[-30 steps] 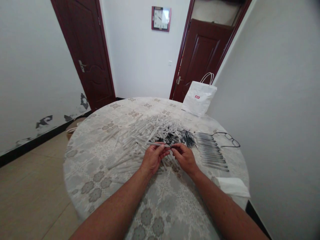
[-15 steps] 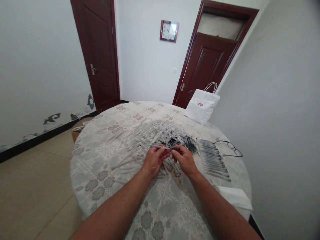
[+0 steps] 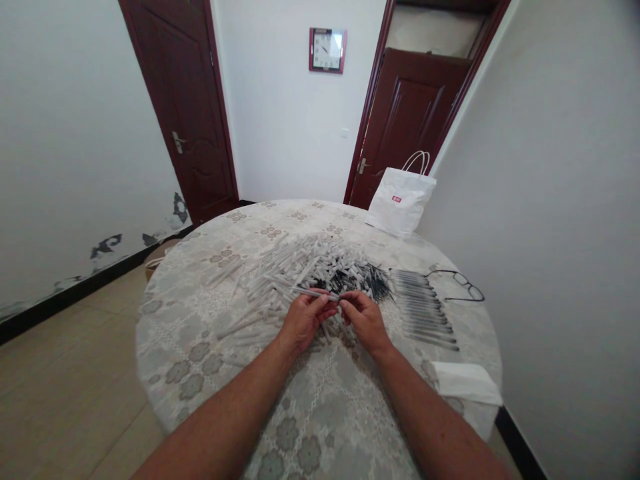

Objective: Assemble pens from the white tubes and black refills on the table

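Observation:
My left hand (image 3: 301, 323) is closed around a slim, pale pen barrel (image 3: 311, 292), which points out to the left above the heap. At the barrel's right end, the thumb and fingers of my right hand (image 3: 365, 320) are pinched together on its dark tip. Whether a separate small part is between them is too small to tell. Just beyond my hands lies a loose heap of whitish pen barrels (image 3: 270, 280), with small white pieces in it. Thin black parts (image 3: 376, 283) are piled at its right side. Farther right, several dark-ended pens (image 3: 425, 313) lie in a neat row.
The round table wears a patterned cloth (image 3: 200, 400). Eyeglasses (image 3: 467, 287) lie past the row, and a folded white sheet (image 3: 465, 382) is near the right edge. A white paper bag (image 3: 400, 203) stands at the back right, close to the wall. A cardboard box (image 3: 153, 260) shows beyond the left edge.
The camera view has shifted and tilted slightly. Both hands stay together at the pen barrel, which slants a little more, with its left end raised.

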A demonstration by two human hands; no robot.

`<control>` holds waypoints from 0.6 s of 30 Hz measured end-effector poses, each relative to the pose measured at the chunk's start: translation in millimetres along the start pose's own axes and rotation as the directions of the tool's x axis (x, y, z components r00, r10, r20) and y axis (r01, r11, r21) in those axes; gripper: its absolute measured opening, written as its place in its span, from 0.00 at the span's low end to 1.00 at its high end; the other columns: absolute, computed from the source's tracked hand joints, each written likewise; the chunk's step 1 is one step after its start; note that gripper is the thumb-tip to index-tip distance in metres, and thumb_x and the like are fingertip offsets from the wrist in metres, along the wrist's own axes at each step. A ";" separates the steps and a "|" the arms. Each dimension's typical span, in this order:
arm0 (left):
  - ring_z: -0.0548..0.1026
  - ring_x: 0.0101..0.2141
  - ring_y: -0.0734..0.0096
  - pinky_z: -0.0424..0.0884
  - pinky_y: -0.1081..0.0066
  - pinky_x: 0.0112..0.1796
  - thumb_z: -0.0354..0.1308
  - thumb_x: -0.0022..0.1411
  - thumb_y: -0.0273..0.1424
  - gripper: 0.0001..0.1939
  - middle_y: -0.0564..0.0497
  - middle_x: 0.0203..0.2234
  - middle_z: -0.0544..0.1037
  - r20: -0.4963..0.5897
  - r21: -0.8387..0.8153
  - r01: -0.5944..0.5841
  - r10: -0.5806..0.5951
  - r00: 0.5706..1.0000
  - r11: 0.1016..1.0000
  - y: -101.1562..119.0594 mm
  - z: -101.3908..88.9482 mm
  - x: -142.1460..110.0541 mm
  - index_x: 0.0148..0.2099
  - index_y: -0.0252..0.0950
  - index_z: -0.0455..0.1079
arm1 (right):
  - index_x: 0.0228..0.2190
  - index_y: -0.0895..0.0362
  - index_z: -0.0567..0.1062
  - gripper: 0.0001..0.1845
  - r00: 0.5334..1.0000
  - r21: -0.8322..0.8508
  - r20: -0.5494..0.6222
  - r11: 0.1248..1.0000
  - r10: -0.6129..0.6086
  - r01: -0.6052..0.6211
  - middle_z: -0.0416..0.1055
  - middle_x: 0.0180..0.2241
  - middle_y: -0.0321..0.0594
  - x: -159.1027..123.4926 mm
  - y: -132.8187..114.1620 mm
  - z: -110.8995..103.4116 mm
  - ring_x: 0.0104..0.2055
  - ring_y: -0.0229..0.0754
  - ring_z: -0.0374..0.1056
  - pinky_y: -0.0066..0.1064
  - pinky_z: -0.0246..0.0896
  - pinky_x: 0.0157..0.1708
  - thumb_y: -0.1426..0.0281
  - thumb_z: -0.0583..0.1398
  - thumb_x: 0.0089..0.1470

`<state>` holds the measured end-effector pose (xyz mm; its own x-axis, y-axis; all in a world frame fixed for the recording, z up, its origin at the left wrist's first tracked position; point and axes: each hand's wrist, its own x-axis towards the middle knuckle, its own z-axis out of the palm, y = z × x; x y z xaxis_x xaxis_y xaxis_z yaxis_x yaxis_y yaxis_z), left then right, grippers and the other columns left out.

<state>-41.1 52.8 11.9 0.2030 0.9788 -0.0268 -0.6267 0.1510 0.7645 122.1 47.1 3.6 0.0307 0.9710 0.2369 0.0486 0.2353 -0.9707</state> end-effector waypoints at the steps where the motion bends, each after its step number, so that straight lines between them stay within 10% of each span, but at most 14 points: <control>1: 0.81 0.37 0.64 0.78 0.65 0.42 0.72 0.53 0.32 0.16 0.44 0.36 0.82 0.000 0.002 0.001 -0.001 1.000 1.000 0.0 0.1 0.0 0.41 0.32 0.73 | 0.37 0.56 0.76 0.13 1.000 -0.006 0.000 1.000 0.001 -0.001 0.70 0.24 0.33 0.0 -0.6 -0.2 0.23 0.36 0.64 0.27 0.61 0.23 0.61 0.65 0.53; 18: 0.82 0.36 0.63 0.79 0.65 0.39 0.72 0.53 0.32 0.16 0.46 0.33 0.81 0.000 0.030 0.032 -0.032 0.999 0.999 0.3 2.3 -1.6 0.41 0.33 0.72 | 0.33 0.55 0.76 0.14 0.986 -0.383 0.038 0.908 -0.165 0.167 0.71 0.26 0.36 -4.2 -6.7 -7.4 0.29 0.40 0.66 0.29 0.59 0.30 0.58 0.58 0.62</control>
<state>-39.8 51.0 13.6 0.2234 0.9734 -0.0514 -0.5966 0.1782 0.7825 129.1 41.1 9.4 -0.0160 0.9197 0.3923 0.4320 0.3602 -0.8268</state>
